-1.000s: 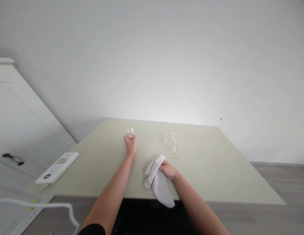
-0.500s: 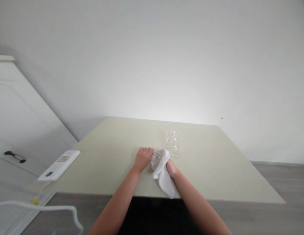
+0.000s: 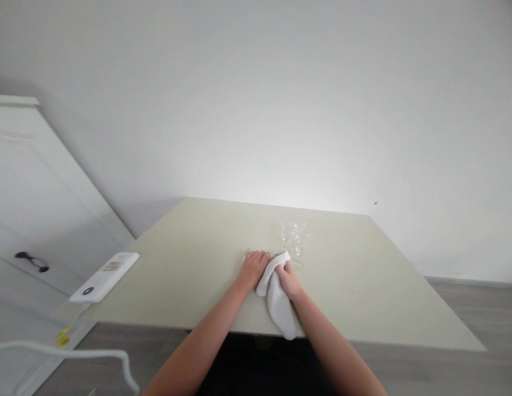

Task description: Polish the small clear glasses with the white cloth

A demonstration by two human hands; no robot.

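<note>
My left hand is closed around a clear glass, most of it hidden by the fingers and the cloth. A thin glass edge shows just left of the knuckles. Close beside it, my right hand grips a white cloth. The cloth's upper fold is bunched against the held glass, and its lower end hangs down to the table's front edge. Several clear glasses stand together just beyond my right hand; their outlines are faint, so I cannot tell their exact shape.
The pale table reaches back to a white wall. At its left edge lies a white power strip or box with a cable. A white cabinet with a dark handle stands on the left. A white tube crosses the lower left.
My left hand has turned and shifted right, over the glass, hiding the part that showed before. The glass now sticks out on the hand's left. My right hand has turned with the cloth.
</note>
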